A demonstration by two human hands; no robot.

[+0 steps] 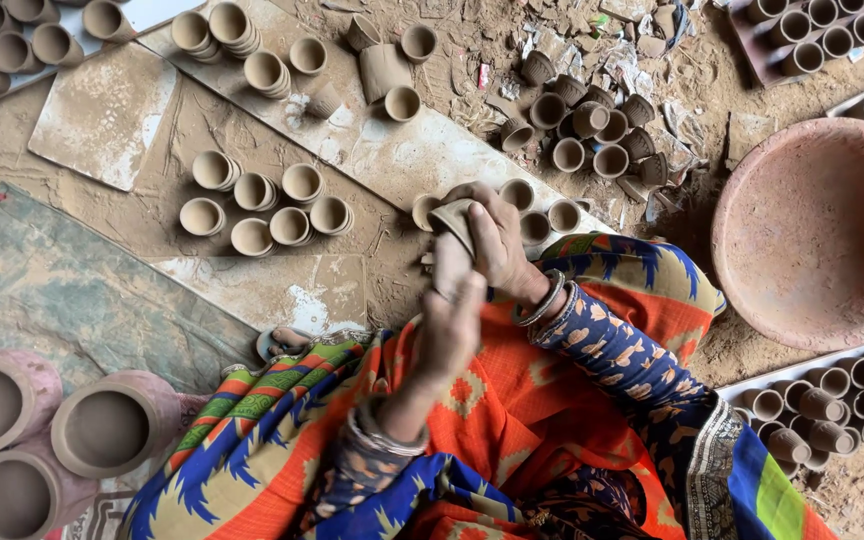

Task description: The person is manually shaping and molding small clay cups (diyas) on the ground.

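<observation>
I sit on the ground with a bright orange and blue cloth over my lap. My right hand (500, 240) is closed around a small unfired clay cup (452, 215), held tilted above my knees. My left hand (449, 325) is just below it and grips a pale clay piece (446, 262) that touches the cup; I cannot tell exactly what that piece is. Both wrists carry metal bangles. Several more small cups (542, 215) stand on the ground right behind my hands.
Clusters of small clay cups (262, 205) lie on the dusty ground at the left, darker ones (592, 125) beyond. A large clay bowl (817, 230) sits at the right. Trays of cups (832, 405) are at lower and upper right. Bigger pots (102, 430) stand at lower left.
</observation>
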